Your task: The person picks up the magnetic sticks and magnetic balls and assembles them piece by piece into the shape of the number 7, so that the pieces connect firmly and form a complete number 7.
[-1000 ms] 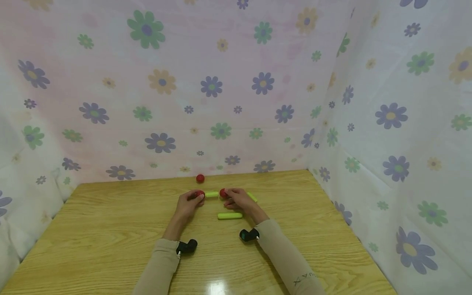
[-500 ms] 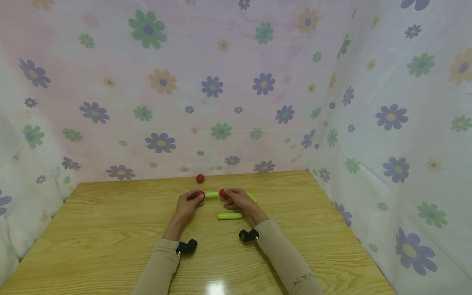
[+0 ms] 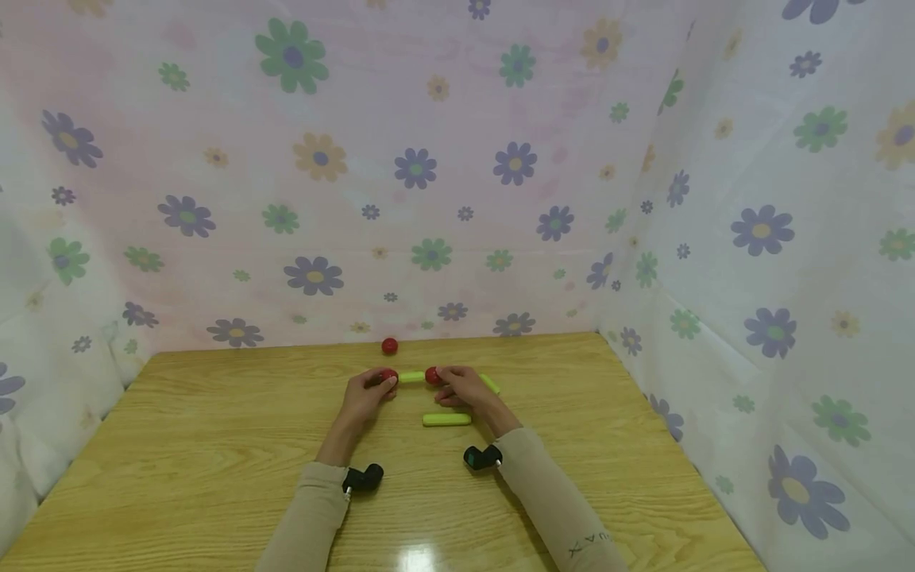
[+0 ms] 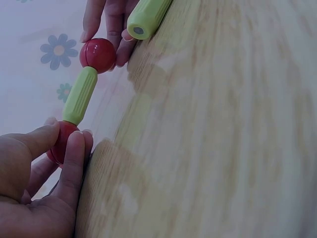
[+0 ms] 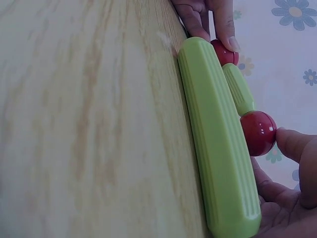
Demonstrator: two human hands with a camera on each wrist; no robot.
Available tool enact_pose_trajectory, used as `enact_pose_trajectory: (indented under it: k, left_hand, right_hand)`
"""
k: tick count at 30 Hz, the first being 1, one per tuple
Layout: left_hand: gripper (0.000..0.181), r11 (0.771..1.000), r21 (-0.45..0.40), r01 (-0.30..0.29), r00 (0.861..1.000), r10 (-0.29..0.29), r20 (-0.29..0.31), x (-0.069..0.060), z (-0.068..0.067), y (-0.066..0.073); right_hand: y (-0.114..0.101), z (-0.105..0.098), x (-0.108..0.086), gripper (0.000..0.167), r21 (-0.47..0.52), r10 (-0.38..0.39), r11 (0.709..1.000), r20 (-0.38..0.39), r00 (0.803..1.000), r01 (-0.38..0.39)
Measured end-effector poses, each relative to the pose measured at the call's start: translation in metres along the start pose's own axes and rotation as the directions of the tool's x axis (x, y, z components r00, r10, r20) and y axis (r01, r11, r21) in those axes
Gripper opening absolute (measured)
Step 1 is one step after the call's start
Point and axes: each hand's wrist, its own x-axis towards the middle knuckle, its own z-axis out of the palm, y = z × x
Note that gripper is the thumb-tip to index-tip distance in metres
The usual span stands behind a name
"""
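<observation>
My left hand [image 3: 364, 395] pinches a red ball [image 4: 64, 139] between thumb and fingers. From that ball a ribbed light green stick [image 4: 80, 96] runs across to a second red ball [image 4: 99, 55], and its ends meet both balls. My right hand [image 3: 465, 387] holds this second ball with thumb and fingertips. Nearer to me, a loose green stick [image 3: 446, 419] lies flat on the table; a grey round spot shows on its end in the left wrist view. Another green stick [image 3: 489, 384] lies behind my right hand, partly hidden by it.
A third red ball [image 3: 389, 346] sits near the far edge of the wooden table [image 3: 214, 445]. Flower-print cloth [image 3: 443, 199] hangs behind the table and along its sides. A small black camera [image 3: 363, 478] is mounted at my left cuff, another [image 3: 482, 457] at the right.
The small gap between the green stick and the right-hand ball has closed, so they now touch. Both hands stay nearly in place; the head view has shifted slightly.
</observation>
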Motion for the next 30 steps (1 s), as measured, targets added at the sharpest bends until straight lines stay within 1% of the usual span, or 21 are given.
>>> enact_pose_trajectory:
  k: [6,14,20,24,30]
  left_hand:
    - [0.040,1.000,-0.001,-0.001,1.000,0.001,0.001,0.0002,0.0000,-0.0004]
    - [0.040,1.000,-0.014,-0.014,1.000,0.014,-0.003,0.0000,0.0002,-0.0001]
    - [0.041,1.000,-0.012,0.001,1.000,-0.001,-0.013,-0.0001,0.0011,0.0013]
    - [0.039,1.000,0.012,0.005,1.000,-0.004,-0.021,-0.0006,0.0012,0.0010]
    - [0.036,0.993,0.118,-0.021,0.999,0.027,-0.047,-0.0004,0.0027,0.0006]
  right_hand:
    - [0.0005,0.0006,0.0004,0.047,-0.004,0.007,1.000,-0.007,1.000,-0.007]
    - [0.0025,-0.0003,0.0018,0.047,-0.026,-0.018,1.000,-0.012,1.000,0.017]
    - [0.0010,-0.0003,-0.0002,0.045,-0.038,-0.031,0.999,-0.014,0.999,0.030]
    - [0.0013,-0.0008,-0.0005,0.045,-0.032,-0.027,0.999,0.003,1.000,0.027]
    - [0.0019,-0.0018,-0.0018,0.045,-0.021,-0.036,0.999,0.012,0.999,0.036]
